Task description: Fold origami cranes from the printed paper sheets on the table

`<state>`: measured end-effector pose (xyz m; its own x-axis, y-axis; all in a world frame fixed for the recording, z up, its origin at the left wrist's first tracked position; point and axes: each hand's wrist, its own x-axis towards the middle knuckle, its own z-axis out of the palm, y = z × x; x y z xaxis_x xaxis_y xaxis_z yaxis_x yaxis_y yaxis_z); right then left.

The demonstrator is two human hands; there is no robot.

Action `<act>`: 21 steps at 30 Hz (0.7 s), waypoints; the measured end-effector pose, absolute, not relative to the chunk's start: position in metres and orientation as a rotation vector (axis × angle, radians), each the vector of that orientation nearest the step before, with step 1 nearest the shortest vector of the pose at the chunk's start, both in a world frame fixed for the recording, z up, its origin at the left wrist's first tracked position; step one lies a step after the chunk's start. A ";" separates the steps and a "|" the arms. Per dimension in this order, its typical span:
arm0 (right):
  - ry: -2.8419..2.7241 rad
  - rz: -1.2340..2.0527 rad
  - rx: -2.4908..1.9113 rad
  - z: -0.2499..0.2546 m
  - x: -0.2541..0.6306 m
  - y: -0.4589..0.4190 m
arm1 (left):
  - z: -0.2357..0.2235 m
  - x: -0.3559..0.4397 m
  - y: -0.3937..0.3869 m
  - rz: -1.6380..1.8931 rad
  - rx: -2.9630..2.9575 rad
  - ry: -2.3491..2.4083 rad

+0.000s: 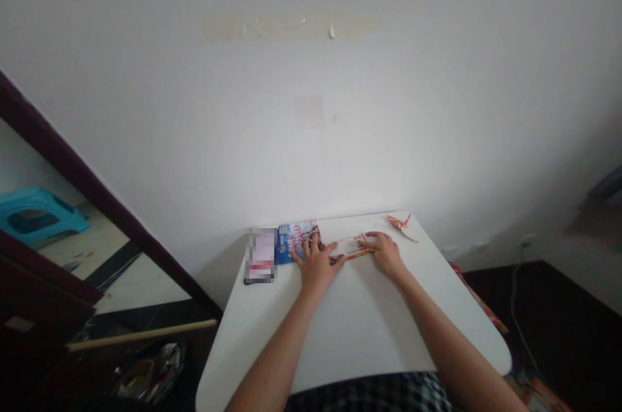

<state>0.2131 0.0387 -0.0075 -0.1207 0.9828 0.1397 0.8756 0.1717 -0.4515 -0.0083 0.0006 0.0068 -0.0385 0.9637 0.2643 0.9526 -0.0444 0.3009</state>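
Observation:
My left hand [316, 264] lies flat on the white table [369, 315], fingers spread, its thumb touching the left end of a folded paper strip [350, 247] with a red-orange patterned edge. My right hand [384, 254] rests on the strip's right end, fingers stretched over it. Left fingertips reach a blue printed booklet [296, 241]. Left of that lies a phone [261, 256] with a pixelated screen. A folded origami crane [402, 225] in red and white paper stands near the far right corner of the table.
A white wall rises behind the table. A long wooden stick [140, 335] and a plastic bag [150, 373] lie low on the left, beyond a dark door frame [72, 153]. A blue plastic stool [39, 216] stands far left. A red patterned strip [479, 298] lies along the table's right edge.

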 end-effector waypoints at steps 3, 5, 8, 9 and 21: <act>-2.065 0.310 -1.736 -0.008 0.211 0.033 | 0.011 -0.006 -0.002 0.618 2.163 2.155; -2.055 0.268 -1.719 -0.009 0.207 0.027 | 0.013 -0.005 -0.003 0.611 2.167 2.148; -2.024 0.153 -1.725 -0.010 0.197 0.021 | 0.014 -0.003 -0.004 0.611 2.180 2.126; -2.014 0.116 -1.732 -0.011 0.193 0.020 | 0.014 -0.003 -0.003 0.613 2.183 2.118; -2.011 0.100 -1.777 -0.010 0.186 0.020 | 0.009 -0.009 0.003 0.567 2.153 2.100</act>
